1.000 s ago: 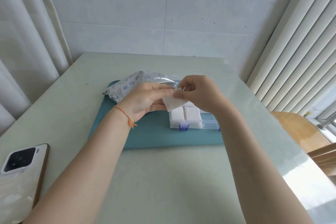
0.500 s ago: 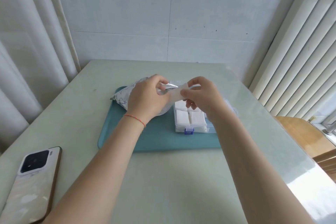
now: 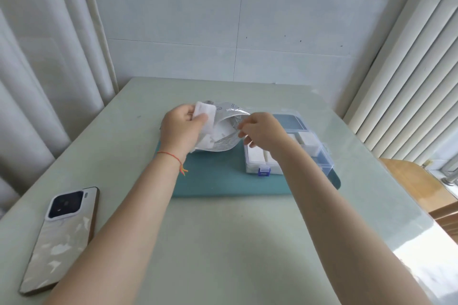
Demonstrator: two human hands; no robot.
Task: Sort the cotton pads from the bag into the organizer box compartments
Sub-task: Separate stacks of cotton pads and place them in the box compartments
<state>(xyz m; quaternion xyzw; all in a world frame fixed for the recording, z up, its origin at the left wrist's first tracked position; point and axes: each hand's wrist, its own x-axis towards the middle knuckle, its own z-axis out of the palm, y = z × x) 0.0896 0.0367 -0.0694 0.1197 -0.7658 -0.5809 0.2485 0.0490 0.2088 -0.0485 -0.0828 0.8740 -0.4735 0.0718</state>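
A silvery foil bag (image 3: 226,129) lies on the teal mat (image 3: 218,178) with its mouth open toward me; white cotton pads show inside. My left hand (image 3: 179,129) grips a small stack of white cotton pads (image 3: 204,115) at the bag's left side. My right hand (image 3: 262,130) pinches the right edge of the bag's mouth. The clear organizer box (image 3: 287,153) with a blue latch stands just right of the bag, partly hidden by my right wrist; white pads fill its near compartments and one farther right.
A phone (image 3: 62,235) in a pearly case lies face down at the table's front left. Curtains hang at the left, vertical blinds at the right. A wooden seat (image 3: 416,186) stands beyond the table's right edge. The tiled wall is behind.
My hands have parted: the left hand moved left holding the cotton pads, the right let go of them and took the edge of the bag's mouth. The camera tilted up a little.
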